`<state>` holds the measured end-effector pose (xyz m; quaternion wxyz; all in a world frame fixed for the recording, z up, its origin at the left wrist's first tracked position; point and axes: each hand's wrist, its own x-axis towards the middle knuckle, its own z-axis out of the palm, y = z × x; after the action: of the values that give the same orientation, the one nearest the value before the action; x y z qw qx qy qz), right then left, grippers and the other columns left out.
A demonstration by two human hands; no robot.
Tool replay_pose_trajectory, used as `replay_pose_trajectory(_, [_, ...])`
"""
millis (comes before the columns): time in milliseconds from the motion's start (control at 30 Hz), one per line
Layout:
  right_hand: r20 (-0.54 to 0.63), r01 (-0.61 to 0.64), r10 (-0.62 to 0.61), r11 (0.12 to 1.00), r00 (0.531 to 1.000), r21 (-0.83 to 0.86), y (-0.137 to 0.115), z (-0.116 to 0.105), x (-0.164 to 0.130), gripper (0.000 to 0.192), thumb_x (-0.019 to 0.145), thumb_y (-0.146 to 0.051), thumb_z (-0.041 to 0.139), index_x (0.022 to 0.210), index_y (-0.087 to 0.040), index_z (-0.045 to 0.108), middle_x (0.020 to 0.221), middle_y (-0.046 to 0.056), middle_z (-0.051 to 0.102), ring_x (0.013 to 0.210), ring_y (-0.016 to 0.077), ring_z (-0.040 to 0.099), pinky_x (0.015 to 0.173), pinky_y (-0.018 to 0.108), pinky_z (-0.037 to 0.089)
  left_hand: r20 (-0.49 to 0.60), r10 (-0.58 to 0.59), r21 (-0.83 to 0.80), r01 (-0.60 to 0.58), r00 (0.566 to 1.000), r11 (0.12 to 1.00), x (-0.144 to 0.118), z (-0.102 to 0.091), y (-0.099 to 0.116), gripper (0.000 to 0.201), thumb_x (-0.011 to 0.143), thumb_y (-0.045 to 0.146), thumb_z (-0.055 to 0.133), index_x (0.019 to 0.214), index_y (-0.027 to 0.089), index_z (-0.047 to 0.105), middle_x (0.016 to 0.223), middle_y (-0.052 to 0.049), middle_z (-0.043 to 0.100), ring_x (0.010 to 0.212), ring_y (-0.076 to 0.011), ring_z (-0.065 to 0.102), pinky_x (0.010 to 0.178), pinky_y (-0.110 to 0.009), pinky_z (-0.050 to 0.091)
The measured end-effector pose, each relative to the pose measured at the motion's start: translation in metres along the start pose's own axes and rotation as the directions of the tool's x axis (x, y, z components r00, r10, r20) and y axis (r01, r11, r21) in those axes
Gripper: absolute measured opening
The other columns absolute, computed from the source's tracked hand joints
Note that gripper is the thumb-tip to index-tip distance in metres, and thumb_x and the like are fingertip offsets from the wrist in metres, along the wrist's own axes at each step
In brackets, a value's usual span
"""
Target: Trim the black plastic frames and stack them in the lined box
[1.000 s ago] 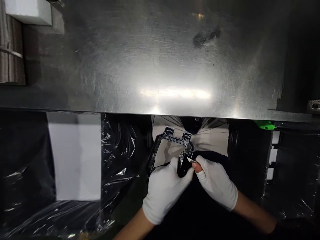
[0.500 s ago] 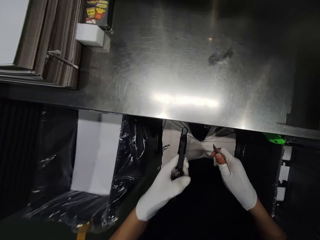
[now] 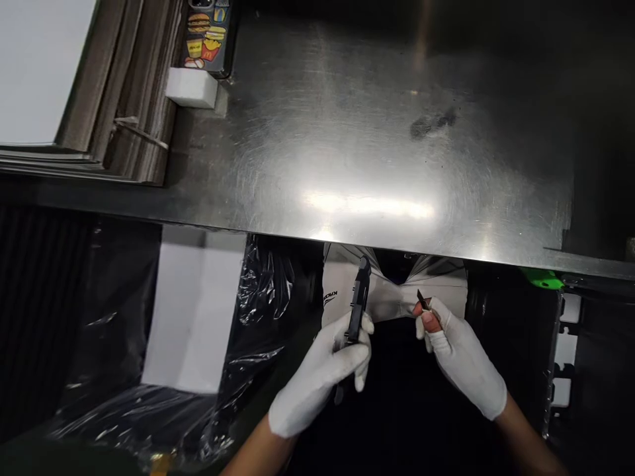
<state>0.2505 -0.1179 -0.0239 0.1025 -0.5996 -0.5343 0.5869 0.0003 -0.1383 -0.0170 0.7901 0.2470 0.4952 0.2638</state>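
Note:
My left hand [image 3: 330,363], in a white glove, is closed around a long black plastic part [image 3: 360,297]. The part stands nearly upright in view, its rounded end pointing away from me; its lower end is partly hidden by my fingers. To the right, my right hand [image 3: 459,350] is closed in a pinch on a small dark blade [image 3: 422,300], its pointed tip aimed up and left. This glove leaves the thumb and a fingertip bare. Both hands are over my lap, below the table's near edge, and the blade is apart from the black part.
A scratched metal table [image 3: 317,132] spans the far side. On its left are stacked cardboard sheets [image 3: 133,119], a white block [image 3: 192,87] and a dark case with food pictures [image 3: 208,39]. Black plastic sheeting [image 3: 114,317] hangs lower left; a green object [image 3: 543,277] sits at right.
The black part has turned in my left hand, and its lower end now shows beneath my fingers. My right hand has shifted slightly left with the blade. The view has moved slightly.

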Motion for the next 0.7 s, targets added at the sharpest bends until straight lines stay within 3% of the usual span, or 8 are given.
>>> replay_pose_trajectory(100, [0.135, 0.066, -0.073, 0.996, 0.988, 0.053, -0.007, 0.003, -0.001, 0.054, 0.115, -0.067, 0.033, 0.096, -0.025, 0.061, 0.081, -0.001, 0.063, 0.071, 0.0160, 0.060, 0.069, 0.029, 0.050, -0.065, -0.050, 0.126, 0.058, 0.997, 0.990, 0.001, 0.004, 0.000, 0.027, 0.087, 0.035, 0.063, 0.108, 0.019, 0.057, 0.066, 0.005, 0.058, 0.058, -0.0156, 0.056, 0.065, -0.032, 0.042])
replay_pose_trajectory(233, [0.300, 0.124, -0.106, 0.991, 0.948, -0.042, -0.015, 0.018, 0.001, 0.060, 0.115, -0.067, 0.033, 0.083, -0.023, 0.057, 0.075, -0.001, 0.064, 0.067, 0.0148, 0.058, 0.065, 0.028, 0.044, -0.114, -0.061, 0.374, 0.100, 0.992, 0.922, 0.003, 0.012, -0.002, 0.009, 0.084, 0.026, 0.060, 0.091, 0.021, 0.058, 0.078, 0.001, 0.061, 0.072, -0.0175, 0.057, 0.069, -0.031, 0.046])
replay_pose_trajectory(433, [0.254, 0.098, -0.039, 0.969, 0.966, -0.225, -0.014, 0.043, 0.000, 0.045, 0.118, -0.049, 0.036, 0.095, -0.024, 0.065, 0.077, -0.002, 0.071, 0.064, 0.0135, 0.063, 0.063, 0.026, 0.041, -0.144, 0.027, 0.495, 0.048, 0.989, 0.868, 0.003, 0.016, -0.014, 0.008, 0.086, 0.030, 0.056, 0.083, 0.023, 0.053, 0.080, 0.000, 0.058, 0.077, -0.0182, 0.052, 0.072, -0.032, 0.046])
replay_pose_trajectory(700, [0.222, 0.025, 0.067, 0.923, 0.973, -0.385, -0.014, 0.047, 0.001, 0.045, 0.119, -0.048, 0.036, 0.094, -0.024, 0.064, 0.079, -0.001, 0.073, 0.067, 0.0147, 0.068, 0.063, 0.026, 0.042, -0.225, 0.027, 0.500, 0.092, 0.974, 0.861, 0.008, 0.022, -0.024, 0.019, 0.091, 0.036, 0.057, 0.077, 0.024, 0.051, 0.072, 0.002, 0.057, 0.069, -0.0173, 0.050, 0.065, -0.031, 0.042])
